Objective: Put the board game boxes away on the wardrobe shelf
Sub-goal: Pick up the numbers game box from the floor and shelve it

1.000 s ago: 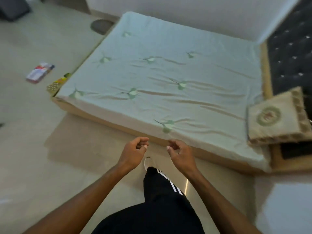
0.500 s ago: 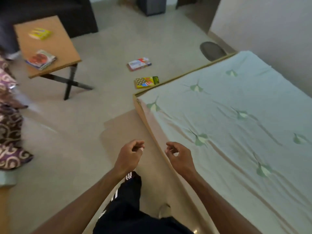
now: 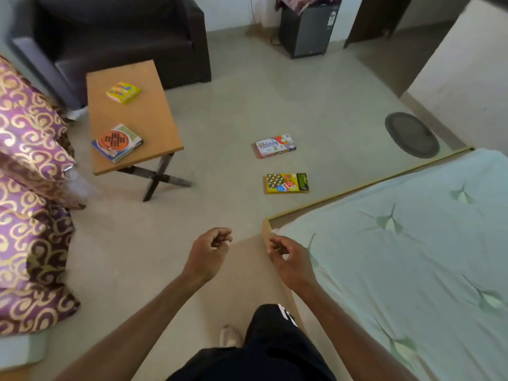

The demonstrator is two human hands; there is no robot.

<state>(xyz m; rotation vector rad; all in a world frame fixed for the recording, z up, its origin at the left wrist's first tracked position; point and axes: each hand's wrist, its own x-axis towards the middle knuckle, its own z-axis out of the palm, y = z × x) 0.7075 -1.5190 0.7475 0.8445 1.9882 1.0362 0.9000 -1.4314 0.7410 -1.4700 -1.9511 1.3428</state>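
Observation:
Two board game boxes lie flat on the floor ahead: a yellow and green box (image 3: pixel 287 183) near the bed corner and a white and red box (image 3: pixel 275 145) just beyond it. On the wooden side table (image 3: pixel 154 127) rest a small yellow box (image 3: pixel 123 91) and an orange and blue box (image 3: pixel 117 142). My left hand (image 3: pixel 209 251) and my right hand (image 3: pixel 289 259) hover at waist height, both loosely curled and holding nothing. No wardrobe shows.
A bed with a pale green sheet (image 3: pixel 412 257) fills the right side. A dark armchair (image 3: pixel 115 37) stands behind the table, purple and gold curtains (image 3: pixel 30 188) hang at the left. A dark speaker (image 3: pixel 308 26) and an oval mat (image 3: pixel 411 134) lie farther off.
The view has swung left from the bed toward the room, bringing the table, armchair and floor boxes into sight. Both hands keep the same curled pose.

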